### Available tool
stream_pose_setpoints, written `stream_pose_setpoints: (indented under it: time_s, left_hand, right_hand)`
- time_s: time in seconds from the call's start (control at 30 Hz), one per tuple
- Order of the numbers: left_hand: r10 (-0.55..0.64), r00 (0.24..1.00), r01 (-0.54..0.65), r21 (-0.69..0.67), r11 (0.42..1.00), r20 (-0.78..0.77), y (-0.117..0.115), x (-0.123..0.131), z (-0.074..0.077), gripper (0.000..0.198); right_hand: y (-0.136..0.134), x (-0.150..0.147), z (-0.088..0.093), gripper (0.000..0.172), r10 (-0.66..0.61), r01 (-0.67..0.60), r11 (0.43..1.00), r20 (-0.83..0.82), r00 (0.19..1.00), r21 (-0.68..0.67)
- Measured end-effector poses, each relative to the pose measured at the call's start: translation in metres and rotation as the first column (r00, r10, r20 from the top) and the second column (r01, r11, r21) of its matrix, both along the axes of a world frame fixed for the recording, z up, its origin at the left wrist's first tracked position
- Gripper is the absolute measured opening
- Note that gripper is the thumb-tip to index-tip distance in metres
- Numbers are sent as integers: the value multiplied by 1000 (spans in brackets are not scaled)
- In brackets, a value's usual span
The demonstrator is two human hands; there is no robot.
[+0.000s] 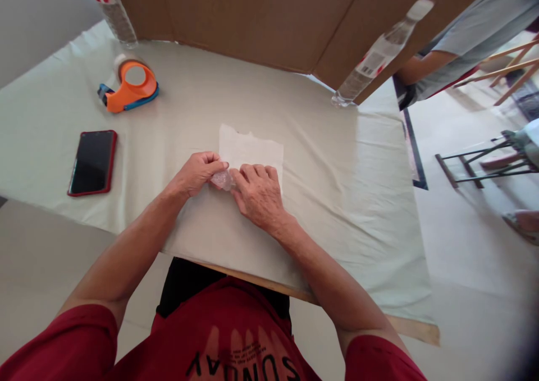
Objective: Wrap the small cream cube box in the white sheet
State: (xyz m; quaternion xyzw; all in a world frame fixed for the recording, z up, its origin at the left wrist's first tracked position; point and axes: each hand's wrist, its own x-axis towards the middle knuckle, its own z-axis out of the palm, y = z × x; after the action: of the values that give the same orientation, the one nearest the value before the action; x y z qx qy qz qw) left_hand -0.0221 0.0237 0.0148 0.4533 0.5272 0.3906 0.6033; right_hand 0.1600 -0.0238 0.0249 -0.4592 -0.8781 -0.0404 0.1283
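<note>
A white sheet of paper (252, 148) lies on the cloth-covered table (328, 162) in front of me. At its near edge sits a small clear crinkled lump, perhaps bubble wrap (222, 180). My left hand (197, 172) is closed, its fingertips pinching the lump from the left. From the right, my right hand (257, 193) rests on the paper's near edge with fingers curled against the lump. What the lump contains is hidden.
An orange tape dispenser (130, 86) and a red-cased phone (92, 162) lie at left. Two plastic bottles (377, 53) (112, 8) stand by a cardboard box (273, 16) at the back. Another person's arm (425, 67) and stools are at right.
</note>
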Motion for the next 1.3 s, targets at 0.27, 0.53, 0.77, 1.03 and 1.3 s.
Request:
stream_pose_setpoints:
  time_s: [0.27, 0.53, 0.77, 1.03, 1.3]
  left_hand:
    - [-57, 995, 51, 72, 996, 84, -1, 6, -2, 24]
    - [-193, 980, 197, 174, 965, -41, -10, 0, 7, 29]
    - [44, 875, 351, 694, 629, -482, -18, 14, -5, 14]
    - [124, 842, 428, 790, 439, -525, -17, 16, -21, 10]
    - [136, 846, 420, 802, 424, -515, -17, 18, -26, 18]
  right_hand:
    - [5, 11, 9, 29, 20, -43, 992, -194, 981, -116]
    - [7, 18, 13, 23, -39, -21, 979, -290, 956, -201]
    - [10, 24, 14, 25, -84, -10, 968, -362, 928, -252]
    - [10, 59, 16, 19, -173, 81, 979, -547, 819, -190]
    - [-17, 105, -6, 34, -614, 317, 732, -382, 690, -603]
